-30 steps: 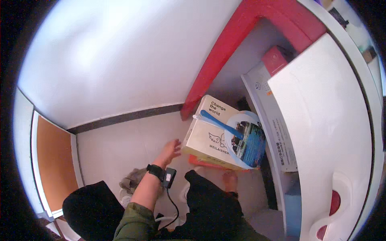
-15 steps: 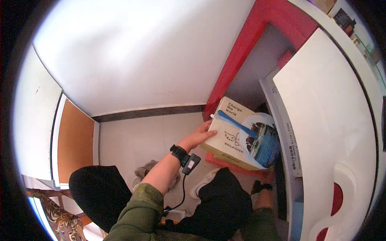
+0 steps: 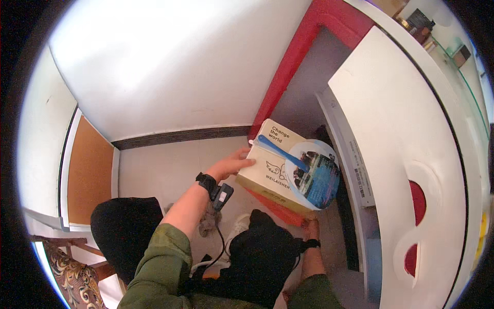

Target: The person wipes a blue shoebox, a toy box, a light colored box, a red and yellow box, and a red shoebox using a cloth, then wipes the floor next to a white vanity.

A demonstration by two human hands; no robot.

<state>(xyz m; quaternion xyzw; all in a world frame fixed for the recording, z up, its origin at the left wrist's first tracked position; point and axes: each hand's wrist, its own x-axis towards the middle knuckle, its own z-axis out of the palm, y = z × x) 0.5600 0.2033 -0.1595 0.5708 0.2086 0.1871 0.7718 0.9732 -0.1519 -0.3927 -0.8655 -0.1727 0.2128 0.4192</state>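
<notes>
A pale cardboard box (image 3: 254, 166) with dark print sits tilted in front of me, by the opening of a red-framed cabinet. On top of it lies a round hand fan (image 3: 321, 180) with a blue handle (image 3: 280, 151) and a printed picture. My left hand (image 3: 231, 164) grips the box's left edge, thumb on the upper face and fingers partly hidden. At the near right corner, my right hand (image 3: 310, 226) is closed against the box's lower edge, beside a flat red-orange surface (image 3: 275, 207) under the box. Its fingertips are hidden.
A white panel (image 3: 406, 129) with rounded cut-outs stands at right. Behind the box rises the red frame (image 3: 280, 85) along a white wall (image 3: 164, 67). At left is a cabinet with an orange-brown panel (image 3: 91, 170). A grey cloth (image 3: 210, 221) lies on the floor near my shoe.
My right hand has come up and left to the box's near corner. The view has shifted, and the box with the fan appears slightly farther left. My left hand keeps its hold.
</notes>
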